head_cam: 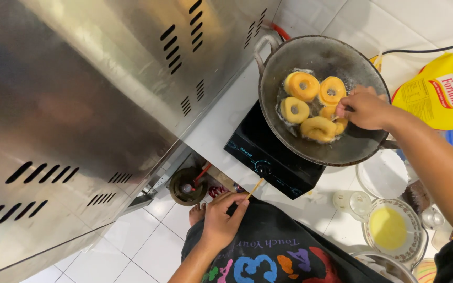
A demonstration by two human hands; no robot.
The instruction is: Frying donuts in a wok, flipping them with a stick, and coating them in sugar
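Doughnuts frying in a wok, a thin stick held apart

Five golden ring doughnuts (pixel 310 102) float close together in oil in a dark, round wok (pixel 289 57), right under and just left of the right hand (pixel 365 109), whose fingertips hover over the nearest ring. The wok sits on a black single-burner stove (pixel 268 157). The left hand (pixel 221 220), well apart and lower, pinches a thin wooden stick (pixel 255 187) that angles up toward the stove's front edge.
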